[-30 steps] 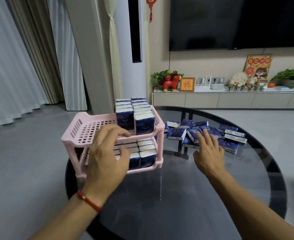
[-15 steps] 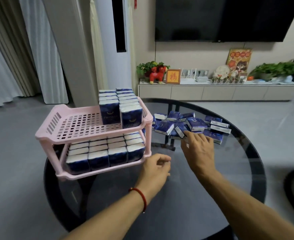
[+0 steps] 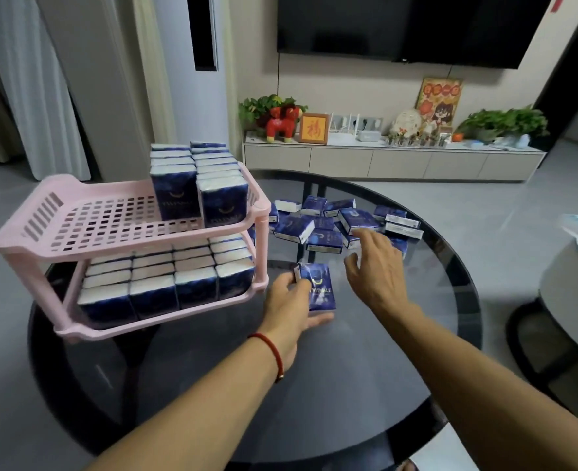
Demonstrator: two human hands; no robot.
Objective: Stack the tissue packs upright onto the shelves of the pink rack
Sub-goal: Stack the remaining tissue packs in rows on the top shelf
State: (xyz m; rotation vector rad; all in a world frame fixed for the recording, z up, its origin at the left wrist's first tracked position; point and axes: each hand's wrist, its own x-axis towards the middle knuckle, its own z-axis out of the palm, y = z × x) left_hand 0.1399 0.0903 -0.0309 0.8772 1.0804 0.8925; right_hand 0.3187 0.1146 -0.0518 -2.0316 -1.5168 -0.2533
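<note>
- The round dark glass tabletop (image 3: 349, 385) carries everything: the rack at its left, a heap of packs at the far middle, both hands over its centre.
- The pink rack (image 3: 76, 239) has two perforated shelves, its long sides running left to right.
- On the lower shelf (image 3: 151, 322), upright tissue packs (image 3: 151, 294) stand in four columns, white top ends up, and cover it from front to back.
- On the upper shelf (image 3: 104, 226), two rows of upright packs (image 3: 195, 185) fill only the right end, running front to back, blue faces toward the camera; the left part of the shelf is bare grid.
- The loose pile of packs (image 3: 328, 226) lies flat on the glass just right of the rack, long axes pointing every which way, some overlapping.
- The left hand (image 3: 291, 311), a red cord at its wrist, holds a single tissue pack (image 3: 318, 288) just off the rack's front right corner; thumb below it, fingers (image 3: 289, 278) curled over its left edge. The pack's long axis runs away from the camera, printed face up and tilted toward the viewer.
- The right hand (image 3: 376, 270) hovers palm down at the near edge of the pile, fingers (image 3: 366, 236) spread and loosely bent, holding nothing.
</note>
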